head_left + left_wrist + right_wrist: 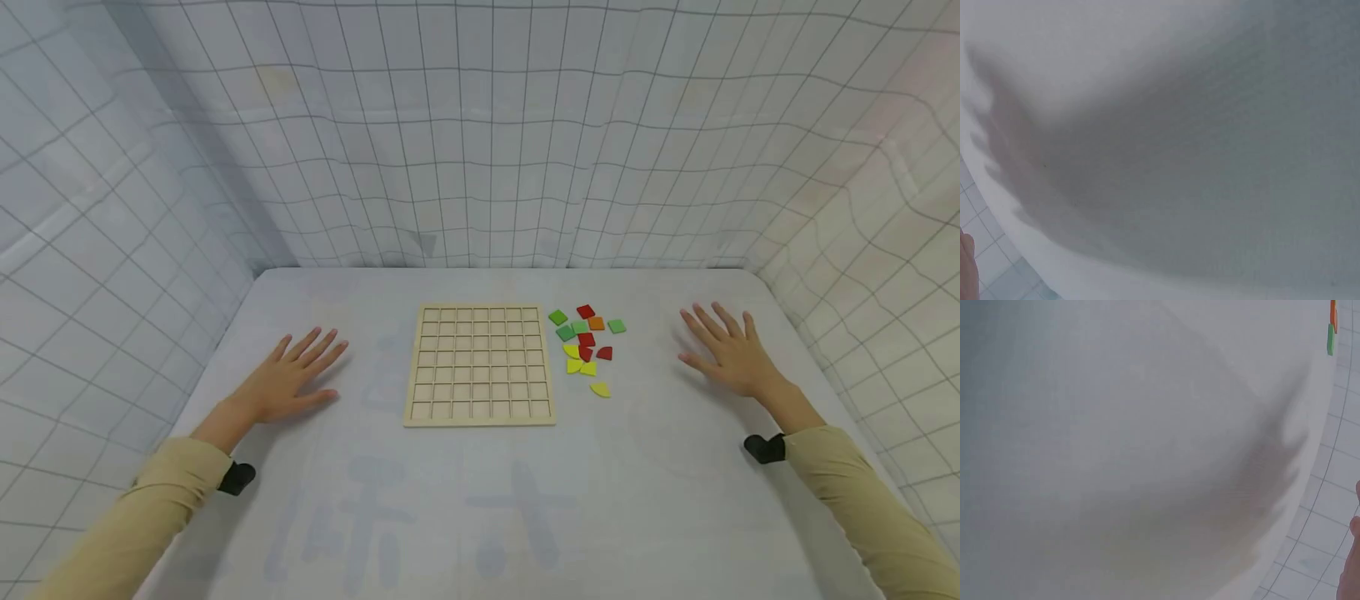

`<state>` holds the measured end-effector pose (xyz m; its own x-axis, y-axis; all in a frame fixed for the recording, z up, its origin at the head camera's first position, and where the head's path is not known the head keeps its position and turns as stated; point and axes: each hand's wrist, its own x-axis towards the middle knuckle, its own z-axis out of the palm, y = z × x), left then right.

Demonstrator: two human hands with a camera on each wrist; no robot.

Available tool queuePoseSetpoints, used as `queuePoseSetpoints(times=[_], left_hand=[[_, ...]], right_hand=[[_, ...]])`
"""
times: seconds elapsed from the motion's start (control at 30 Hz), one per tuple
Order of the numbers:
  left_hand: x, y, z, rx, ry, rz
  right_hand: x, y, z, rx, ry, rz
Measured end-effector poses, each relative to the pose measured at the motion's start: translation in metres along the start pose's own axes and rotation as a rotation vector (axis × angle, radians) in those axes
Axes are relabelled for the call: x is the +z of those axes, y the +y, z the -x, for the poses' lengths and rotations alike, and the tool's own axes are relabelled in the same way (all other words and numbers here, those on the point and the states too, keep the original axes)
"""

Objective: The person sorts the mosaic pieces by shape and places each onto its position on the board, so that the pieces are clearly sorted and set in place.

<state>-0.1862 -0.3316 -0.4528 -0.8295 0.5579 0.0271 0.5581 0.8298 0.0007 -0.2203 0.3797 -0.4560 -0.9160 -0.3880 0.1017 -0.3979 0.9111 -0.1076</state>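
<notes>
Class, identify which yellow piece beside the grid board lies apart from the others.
The lowest yellow piece in the head view: it lies alone, while the other yellow pieces cluster together above it.

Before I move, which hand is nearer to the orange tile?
Right. The right hand is to the right of the orange tile, beyond the rightmost green tile; the left hand is farther off, left of the grid board.

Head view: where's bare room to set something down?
Free: between left hand and gridded board; between coloured pieces and right hand; table nearer the camera than the board. Crowded: the pieces' cluster beside the board's right edge.
</notes>
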Motion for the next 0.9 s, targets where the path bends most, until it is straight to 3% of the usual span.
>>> queuePoseSetpoints(times=[0.2,0.43,0.63,0.9], left_hand=[[-0.005,0.015,-0.007,0.032,0.047,-0.046],[-0.006,0.033,-0.019,0.003,-0.001,-0.048],[-0.003,0.053,-0.034,0.05,0.003,-0.034],[-0.003,0.066,-0.045,0.108,-0.011,0.017]], right_hand=[[0.0,-0.007,-0.003,-0.037,0.079,0.029],[0.002,-0.015,-0.01,-0.081,0.177,0.061],[0.004,-0.023,-0.021,-0.133,0.284,0.066],[0.006,-0.039,-0.033,-0.094,0.282,0.002]])
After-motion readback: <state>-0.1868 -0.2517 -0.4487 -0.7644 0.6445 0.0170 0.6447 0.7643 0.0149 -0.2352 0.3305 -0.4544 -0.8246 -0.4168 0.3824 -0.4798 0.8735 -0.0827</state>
